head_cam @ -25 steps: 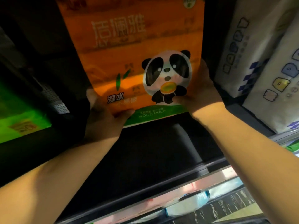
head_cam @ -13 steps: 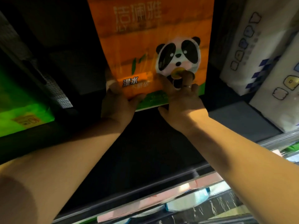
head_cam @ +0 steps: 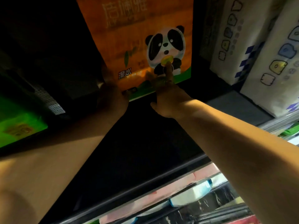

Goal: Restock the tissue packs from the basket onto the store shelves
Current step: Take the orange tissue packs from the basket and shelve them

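Deep on the shelf (head_cam: 145,147), the pack (head_cam: 134,38) stands upright. Right grip (head_cam: 169,101), fingers straight, presses its lower front; left grip (head_cam: 111,99) at its lower-left corner is too shadowed to tell. An uneven push could skew or topple it.

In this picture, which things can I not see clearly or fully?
All in the head view:
1. The orange panda pack: its top is cut off by the upper picture edge.
2. The left hand: deep shadow hides how its fingers lie.
3. The lower-shelf packs: blurred, labels unreadable.
4. The basket: outside the frame.
5. The space behind the pack: too dark.
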